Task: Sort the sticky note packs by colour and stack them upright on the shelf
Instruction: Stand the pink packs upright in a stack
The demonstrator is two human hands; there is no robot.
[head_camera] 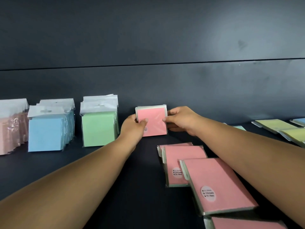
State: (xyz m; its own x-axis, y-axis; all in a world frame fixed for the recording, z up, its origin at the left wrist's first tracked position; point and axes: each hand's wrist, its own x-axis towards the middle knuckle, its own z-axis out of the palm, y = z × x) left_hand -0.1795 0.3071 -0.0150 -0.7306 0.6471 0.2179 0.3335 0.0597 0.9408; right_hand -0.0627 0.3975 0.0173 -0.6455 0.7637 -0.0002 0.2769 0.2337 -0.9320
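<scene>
A pink sticky note pack (152,120) stands upright on the dark shelf (140,171), near the back wall. My left hand (132,128) grips its left edge with the thumb on the front face. My right hand (180,120) grips its right edge, thumb in front and fingers behind. To the left stand upright rows of green packs (99,129), blue packs (47,133) and peach packs (11,129). Several pink packs (216,182) lie flat at the front right, overlapping one another.
Yellow packs (280,128) lie flat on the shelf at the far right, with a blue pack (299,121) behind them. The dark back wall (165,80) rises just behind the rows. Bare shelf shows between the green row and the flat pink packs.
</scene>
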